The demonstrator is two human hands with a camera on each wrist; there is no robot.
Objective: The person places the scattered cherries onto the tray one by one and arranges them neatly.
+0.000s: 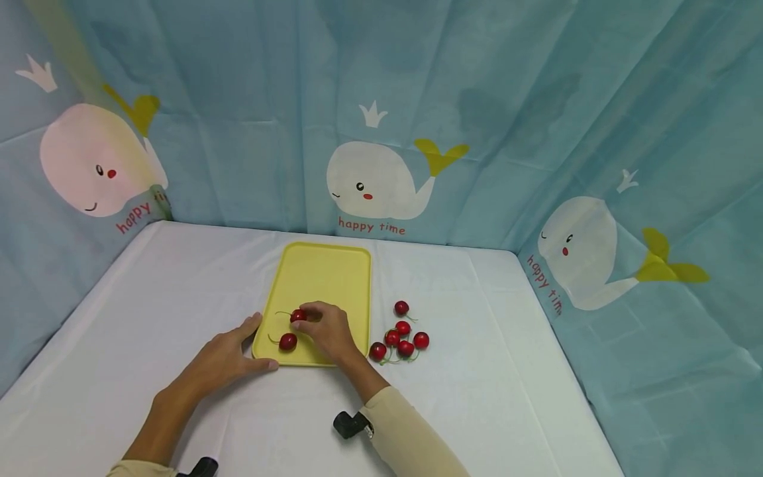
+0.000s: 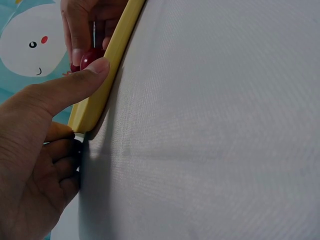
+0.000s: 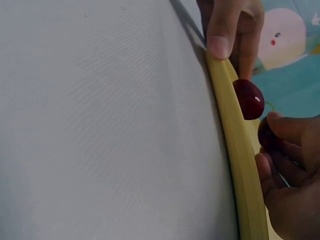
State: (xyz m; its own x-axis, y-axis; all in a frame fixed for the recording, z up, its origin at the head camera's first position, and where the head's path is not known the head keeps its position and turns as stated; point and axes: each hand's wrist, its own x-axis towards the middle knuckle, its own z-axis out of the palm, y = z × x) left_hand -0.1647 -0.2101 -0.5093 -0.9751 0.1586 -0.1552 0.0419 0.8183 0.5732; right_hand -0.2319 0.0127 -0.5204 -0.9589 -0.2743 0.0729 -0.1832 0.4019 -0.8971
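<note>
We pinch a cherry (image 1: 297,316) in our right hand (image 1: 329,331) over the yellow tray (image 1: 324,275); our left hand (image 1: 229,354) grips the tray's near corner, beside another cherry (image 1: 288,342).

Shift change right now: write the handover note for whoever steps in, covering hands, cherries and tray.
Left hand grips the near left corner of the yellow tray, thumb on its rim.
Right hand pinches a cherry over the tray.
Done: one cherry lies on the tray, near its front edge.
Left: six loose cherries sit on the white tablecloth just right of the tray; the pinched one is not yet released.
</note>
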